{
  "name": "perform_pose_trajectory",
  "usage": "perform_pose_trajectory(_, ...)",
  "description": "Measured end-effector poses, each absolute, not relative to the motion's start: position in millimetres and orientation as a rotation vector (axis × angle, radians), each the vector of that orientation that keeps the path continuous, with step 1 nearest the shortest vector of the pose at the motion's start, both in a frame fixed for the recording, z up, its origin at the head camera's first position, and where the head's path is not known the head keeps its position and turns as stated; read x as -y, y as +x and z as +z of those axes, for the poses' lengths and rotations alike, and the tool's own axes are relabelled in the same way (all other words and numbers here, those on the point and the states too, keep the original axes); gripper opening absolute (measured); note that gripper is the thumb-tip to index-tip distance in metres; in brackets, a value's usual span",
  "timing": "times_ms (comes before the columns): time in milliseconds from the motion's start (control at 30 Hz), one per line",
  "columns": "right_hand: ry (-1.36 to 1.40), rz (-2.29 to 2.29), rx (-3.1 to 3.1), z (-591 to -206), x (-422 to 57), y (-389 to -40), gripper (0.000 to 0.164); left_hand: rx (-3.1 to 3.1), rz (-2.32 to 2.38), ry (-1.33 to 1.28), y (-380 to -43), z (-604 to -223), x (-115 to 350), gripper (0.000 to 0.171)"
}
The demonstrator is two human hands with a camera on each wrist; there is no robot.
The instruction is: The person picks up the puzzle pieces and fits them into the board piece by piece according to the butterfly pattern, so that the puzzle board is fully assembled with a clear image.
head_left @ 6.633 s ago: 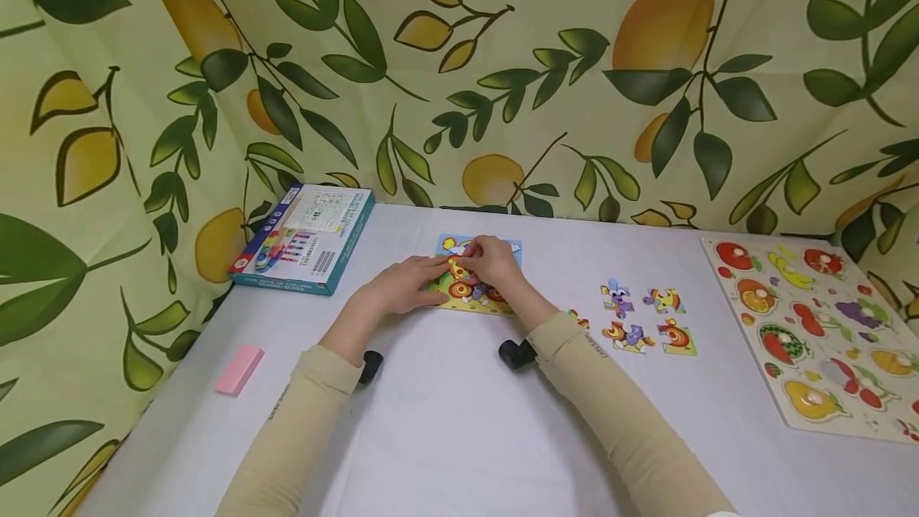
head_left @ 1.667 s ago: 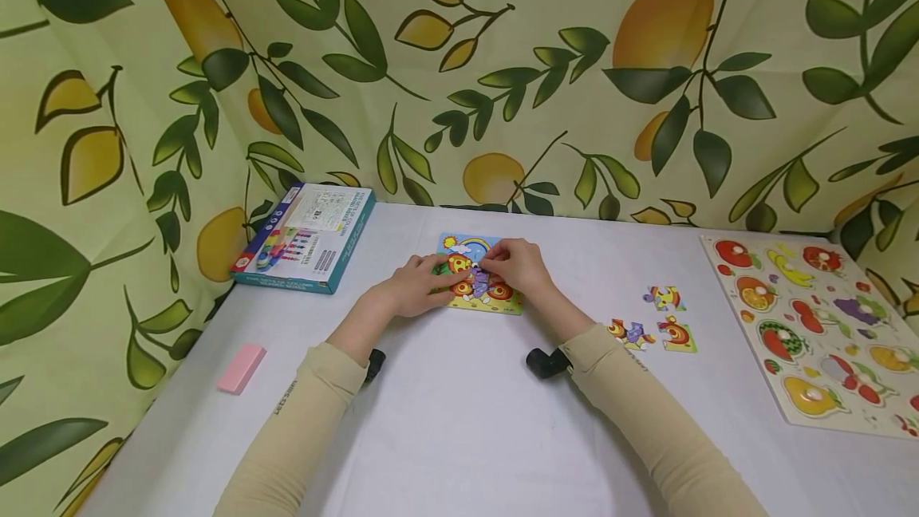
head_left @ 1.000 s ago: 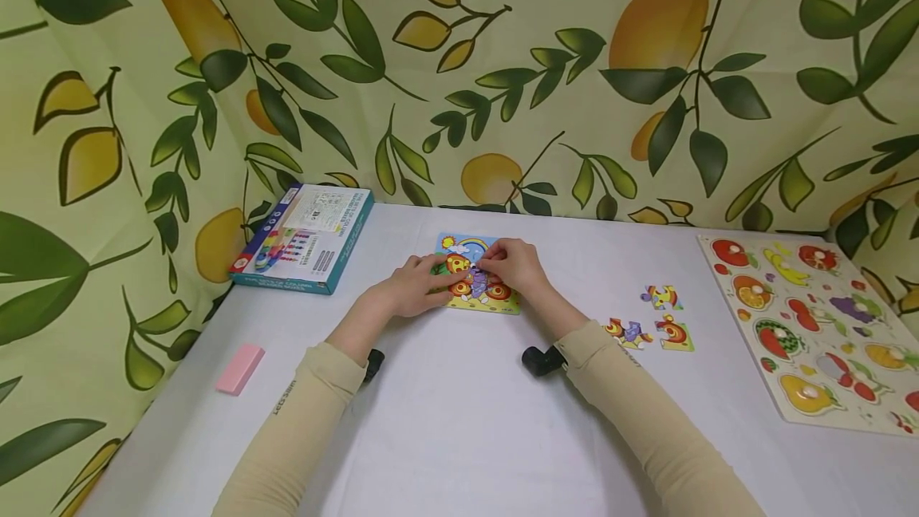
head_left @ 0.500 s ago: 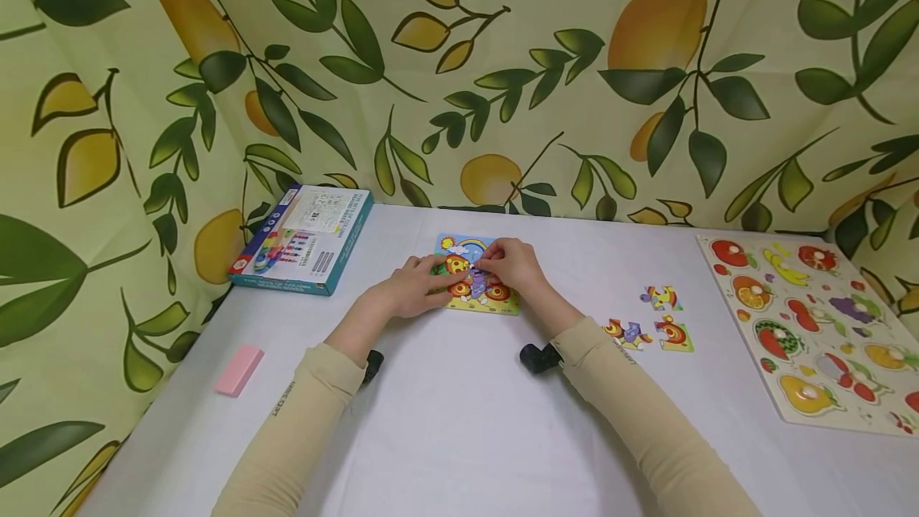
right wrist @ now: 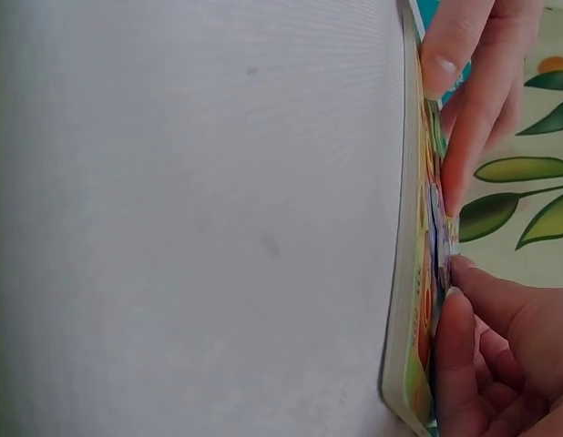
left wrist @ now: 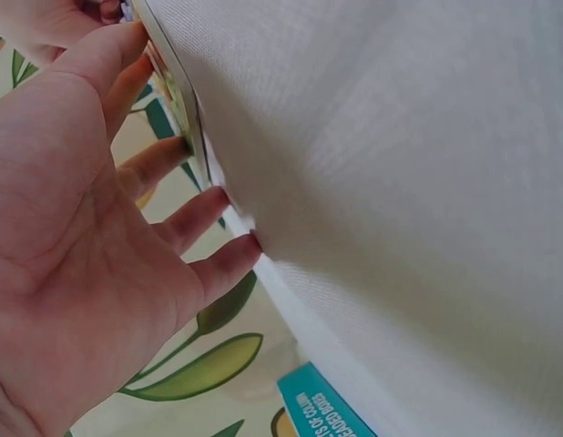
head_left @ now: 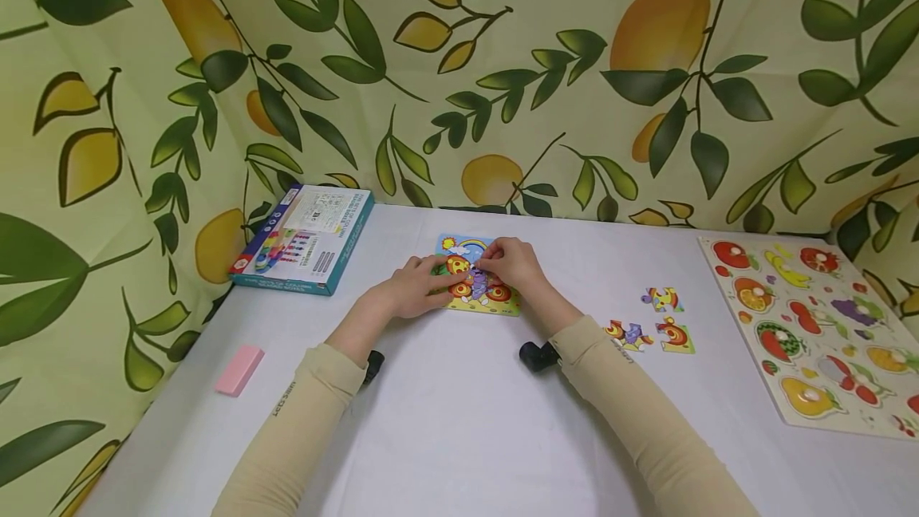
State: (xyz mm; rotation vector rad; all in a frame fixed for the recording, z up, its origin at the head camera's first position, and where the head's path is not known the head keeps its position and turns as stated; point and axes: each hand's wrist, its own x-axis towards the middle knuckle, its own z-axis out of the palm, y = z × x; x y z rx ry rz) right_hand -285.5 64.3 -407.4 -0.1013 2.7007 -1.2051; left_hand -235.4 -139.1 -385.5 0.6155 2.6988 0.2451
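Right hand (head_left: 518, 266) has moved from the board's upper middle toward its right side since the earliest frame; the blue-purple piece is gone from the loose group.

Head: right thumb and index pinch a small puzzle piece (right wrist: 443, 246) at mid-right of the puzzle board (head_left: 491, 309). Left hand (head_left: 408, 289) on the board's left side, fingers extended. Both hands block part of the picture. Right sleeve (head_left: 639, 409) sits right beside the bottom-left loose piece (head_left: 632, 337); two more just past it. Fruit board (head_left: 826, 333) far right, box (head_left: 305, 238) back left, pink block (head_left: 240, 370) front left.

Left wrist: fingers spread, thumb on board edge, pinky on cloth. Box corner lower down.

Right wrist: pinch confirmed, left fingertip close by. Can't tell whether the piece is seated.
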Motion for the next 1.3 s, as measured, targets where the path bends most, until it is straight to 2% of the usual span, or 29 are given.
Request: perform_pose_trajectory(1300,-0.150,-1.057,-2.735,-403.8,-66.3,-293.5,0.025,-2.700,0.249,0.631,-233.2,-383.2,138.7,0.050)
